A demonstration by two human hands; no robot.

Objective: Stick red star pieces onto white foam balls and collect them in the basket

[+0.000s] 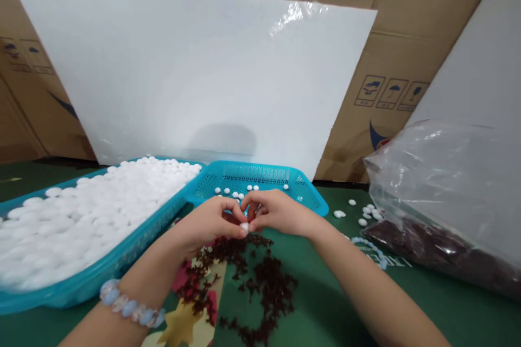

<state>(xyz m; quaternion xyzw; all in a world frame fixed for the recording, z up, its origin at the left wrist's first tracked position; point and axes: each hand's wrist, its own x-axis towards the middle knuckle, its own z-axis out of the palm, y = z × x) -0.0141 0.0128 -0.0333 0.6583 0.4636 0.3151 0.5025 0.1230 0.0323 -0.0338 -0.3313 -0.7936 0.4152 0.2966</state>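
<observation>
A small white ball (244,226), smooth and slightly oval, is pinched between the thumb and fingers of my left hand (215,222). Against it from the other side come the fingertips of my right hand (277,211), closed in a pinch; whatever they hold is hidden. Below both hands, small dark reddish-brown pieces (272,287) lie scattered on the green surface. Just beyond my hands stands a blue perforated basket (313,200) with several white balls in it. A larger blue basket (122,252), heaped with white balls (93,217), is at the left.
Loose white balls (362,222) and a bead bracelet (382,257) lie at the right. Beside them is a clear plastic bag (439,238) of dark brown pieces. A white board (228,70) leans before cardboard boxes (391,54) at the back.
</observation>
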